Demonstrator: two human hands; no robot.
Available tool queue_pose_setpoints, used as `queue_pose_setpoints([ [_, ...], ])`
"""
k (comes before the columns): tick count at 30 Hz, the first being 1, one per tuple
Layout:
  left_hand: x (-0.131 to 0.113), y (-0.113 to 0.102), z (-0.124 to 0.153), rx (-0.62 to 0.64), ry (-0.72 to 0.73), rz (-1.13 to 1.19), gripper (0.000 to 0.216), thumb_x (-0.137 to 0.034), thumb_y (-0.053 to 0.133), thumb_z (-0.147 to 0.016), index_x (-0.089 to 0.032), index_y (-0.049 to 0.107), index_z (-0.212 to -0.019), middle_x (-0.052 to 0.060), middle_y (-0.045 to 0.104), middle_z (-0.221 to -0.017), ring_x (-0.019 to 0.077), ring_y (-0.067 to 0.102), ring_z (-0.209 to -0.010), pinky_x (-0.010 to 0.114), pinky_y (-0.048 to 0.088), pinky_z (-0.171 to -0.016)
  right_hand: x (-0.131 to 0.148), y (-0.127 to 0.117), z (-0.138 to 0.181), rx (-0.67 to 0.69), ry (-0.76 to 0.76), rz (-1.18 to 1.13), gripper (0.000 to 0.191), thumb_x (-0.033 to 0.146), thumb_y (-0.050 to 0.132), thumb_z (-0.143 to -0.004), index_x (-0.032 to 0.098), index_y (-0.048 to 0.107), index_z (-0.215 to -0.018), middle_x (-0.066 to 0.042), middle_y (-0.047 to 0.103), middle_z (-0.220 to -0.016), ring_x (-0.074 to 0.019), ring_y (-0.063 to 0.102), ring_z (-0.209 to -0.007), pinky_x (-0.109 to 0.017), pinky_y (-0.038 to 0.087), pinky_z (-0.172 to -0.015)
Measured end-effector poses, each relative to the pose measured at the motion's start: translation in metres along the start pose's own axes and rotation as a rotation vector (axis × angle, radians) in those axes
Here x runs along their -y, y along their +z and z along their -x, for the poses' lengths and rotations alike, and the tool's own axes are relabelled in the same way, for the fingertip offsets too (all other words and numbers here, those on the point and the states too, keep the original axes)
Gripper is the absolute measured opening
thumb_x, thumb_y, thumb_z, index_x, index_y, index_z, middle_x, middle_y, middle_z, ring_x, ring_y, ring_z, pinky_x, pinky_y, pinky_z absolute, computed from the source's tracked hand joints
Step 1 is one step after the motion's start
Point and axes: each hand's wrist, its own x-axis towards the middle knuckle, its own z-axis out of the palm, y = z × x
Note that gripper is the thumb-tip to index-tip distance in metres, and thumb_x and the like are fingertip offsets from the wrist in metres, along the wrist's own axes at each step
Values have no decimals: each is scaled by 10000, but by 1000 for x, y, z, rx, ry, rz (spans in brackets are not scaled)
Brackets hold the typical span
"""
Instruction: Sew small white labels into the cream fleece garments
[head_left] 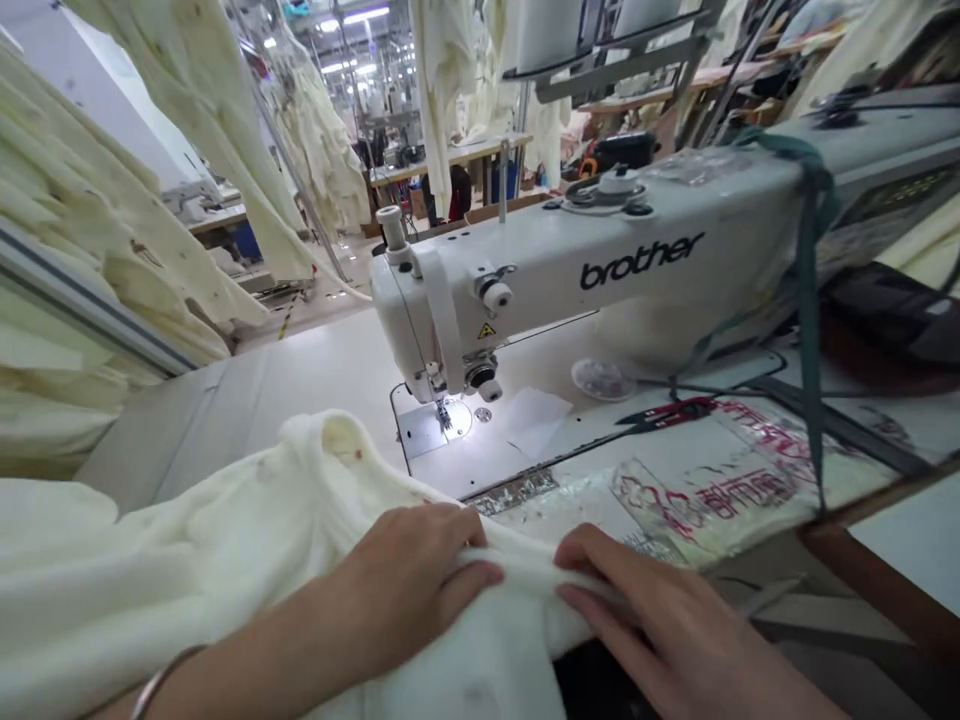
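A cream fleece garment (225,540) lies across the front of the sewing table and hangs over its near edge. My left hand (420,570) pinches a folded edge of it between thumb and fingers. Just to the right, my right hand (630,600) grips the same edge, its thumb below and fingers above. A curved band of the garment stands up in a loop left of my hands. Beyond them is a white Brother sewing machine (525,270), its lit presser foot (445,414) over the needle plate. No fabric lies under the foot.
Red-handled thread snips (667,412) and a clear round plastic disc (602,380) lie right of the needle. A green strip (810,330) hangs from the machine arm. Cream garments (202,130) hang at the left; thread cones (547,35) stand above.
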Motion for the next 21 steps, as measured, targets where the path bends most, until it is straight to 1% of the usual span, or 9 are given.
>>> queue_pose_setpoints([
  [2, 0, 10, -12, 37, -52, -35, 243, -377, 456, -914, -179, 580, -849, 40, 658, -863, 223, 615, -838, 365, 466, -758, -7, -6, -8, 65, 78, -24, 128, 191, 431, -889, 244, 510, -802, 39, 609, -706, -123, 604, -605, -222, 476, -521],
  [3, -3, 13, -15, 53, -72, -47, 252, -387, 456, -911, -180, 575, -832, 39, 655, -851, 228, 614, -826, 374, 465, -749, -9, -9, -10, 93, 84, -25, 136, 184, 435, -882, 237, 497, -773, 37, 590, -696, -125, 589, -604, -230, 462, -524],
  [6, -22, 18, -20, 32, -106, -113, 199, -352, 473, -901, -183, 570, -859, 50, 634, -880, 249, 598, -824, 418, 465, -740, -16, -18, -11, 150, 89, -17, 137, 136, 471, -853, 225, 493, -751, 19, 561, -758, -138, 567, -682, -254, 447, -589],
  [8, -33, 22, -26, -44, -52, -171, 132, -285, 528, -872, -173, 565, -931, 70, 604, -960, 266, 563, -886, 453, 456, -781, -21, -19, -11, 171, 108, 6, 142, 85, 485, -828, 212, 504, -767, -3, 543, -833, -156, 555, -756, -283, 448, -646],
  [10, -37, 27, -35, -105, 40, -170, 173, -257, 606, -825, -153, 549, -952, 83, 570, -1014, 265, 518, -944, 461, 438, -841, -26, -18, -13, 204, 135, 19, 154, 50, 495, -809, 201, 507, -781, -16, 522, -876, -166, 538, -790, -305, 445, -676],
  [12, -33, 32, -43, -100, 97, -112, 190, -256, 650, -794, -148, 528, -892, 76, 555, -999, 245, 493, -948, 427, 432, -861, -28, -16, -19, 220, 144, 2, 171, 23, 495, -795, 194, 501, -788, -20, 511, -909, -170, 525, -828, -314, 443, -708],
  [14, -21, 32, -47, -66, 123, -55, 161, -225, 637, -798, -156, 499, -844, 65, 551, -976, 219, 489, -926, 381, 432, -837, -27, -14, -29, 226, 103, -63, 193, -1, 499, -774, 192, 486, -773, -16, 512, -926, -168, 513, -888, -309, 435, -758],
  [17, 2, 20, -40, -21, 62, 51, 132, -226, 595, -821, -176, 480, -862, 31, 565, -921, 179, 511, -836, 324, 417, -751, -19, -14, -54, 287, 21, -181, 219, -26, 519, -724, 188, 493, -764, 2, 538, -893, -153, 517, -921, -280, 413, -797],
  [21, 23, -5, -27, -8, -62, 234, 192, -332, 597, -820, -209, 505, -937, -25, 579, -841, 143, 515, -747, 273, 378, -684, -7, -16, -100, 502, 55, -200, 154, 31, 534, -721, 183, 539, -749, 26, 539, -735, -118, 511, -704, -230, 359, -612],
])
